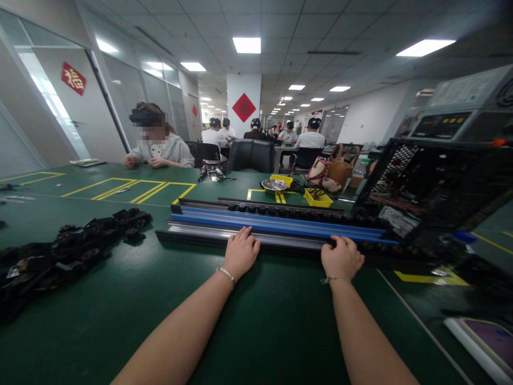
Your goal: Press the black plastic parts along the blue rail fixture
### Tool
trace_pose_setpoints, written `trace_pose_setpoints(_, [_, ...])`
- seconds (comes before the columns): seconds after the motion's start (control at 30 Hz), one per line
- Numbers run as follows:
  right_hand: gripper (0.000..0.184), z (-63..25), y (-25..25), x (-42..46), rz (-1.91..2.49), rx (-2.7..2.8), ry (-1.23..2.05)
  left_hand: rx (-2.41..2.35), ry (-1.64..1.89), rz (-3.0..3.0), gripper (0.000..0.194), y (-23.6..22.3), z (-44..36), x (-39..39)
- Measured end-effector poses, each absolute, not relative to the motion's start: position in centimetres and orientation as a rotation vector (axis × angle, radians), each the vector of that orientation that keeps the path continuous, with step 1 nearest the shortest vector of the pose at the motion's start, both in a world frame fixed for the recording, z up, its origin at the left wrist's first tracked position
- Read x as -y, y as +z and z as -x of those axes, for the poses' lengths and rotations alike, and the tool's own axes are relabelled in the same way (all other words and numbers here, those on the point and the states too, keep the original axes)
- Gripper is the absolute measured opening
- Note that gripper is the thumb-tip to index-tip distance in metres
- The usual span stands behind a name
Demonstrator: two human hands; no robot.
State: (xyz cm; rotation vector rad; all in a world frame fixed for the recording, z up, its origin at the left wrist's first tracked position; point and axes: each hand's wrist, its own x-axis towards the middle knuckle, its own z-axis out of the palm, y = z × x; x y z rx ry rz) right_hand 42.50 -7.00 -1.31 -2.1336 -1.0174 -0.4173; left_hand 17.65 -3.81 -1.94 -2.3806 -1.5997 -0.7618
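Note:
A long black rail with a shiny silver channel [288,240] lies crosswise in front of me on the green table. My left hand [242,251] rests over its near edge around the middle, with the fingers bent onto the channel. Farther right, my right hand [341,258] grips the same rail, its fingers curled over the top and partly hidden. Directly behind the channel runs a long blue strip [280,222]. More dark rails and a row of small black parts [272,209] lie beyond that.
Black mechanical parts [88,246] are heaped at left. An open black computer case [433,182] stands at right, with a white-edged device [481,342] nearer me. Behind the rails are a metal bowl [274,185] and a yellow tray [318,198]. A person [160,144] sits across the table.

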Motion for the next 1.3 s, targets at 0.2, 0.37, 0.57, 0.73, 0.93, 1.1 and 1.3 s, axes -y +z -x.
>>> trace_pose_setpoints(0.2, [0.033,-42.43,-1.26,7.00,2.131,1.030,-0.418,1.611,-0.783,2.379,0.035,-1.92,-17.73,3.82])
trace_pose_setpoints(0.37, [0.036,-42.52,-1.31,6.92,2.143,1.037,-0.398,1.609,-0.780,2.373,0.035,-1.86,-17.72,3.74])
trace_pose_setpoints(0.57, [0.043,-42.45,-1.51,6.74,2.127,1.032,-0.386,1.612,-0.775,2.371,0.034,-1.79,-17.68,3.70])
trace_pose_setpoints(0.73, [0.042,-42.43,-1.67,6.67,2.122,1.031,-0.383,1.613,-0.786,2.371,0.034,-1.83,-17.67,3.73])
trace_pose_setpoints(0.93, [0.041,-42.22,-1.57,6.76,2.133,1.026,-0.388,1.624,-0.805,2.360,0.033,-1.90,-17.69,3.72])
trace_pose_setpoints(1.1, [0.040,-42.06,-1.34,6.89,2.146,1.033,-0.376,1.614,-0.825,2.362,0.033,-2.04,-17.64,3.68])
trace_pose_setpoints(1.3, [0.040,-42.00,-1.24,6.91,2.145,1.046,-0.358,1.616,-0.799,2.362,0.034,-2.01,-17.68,3.71])
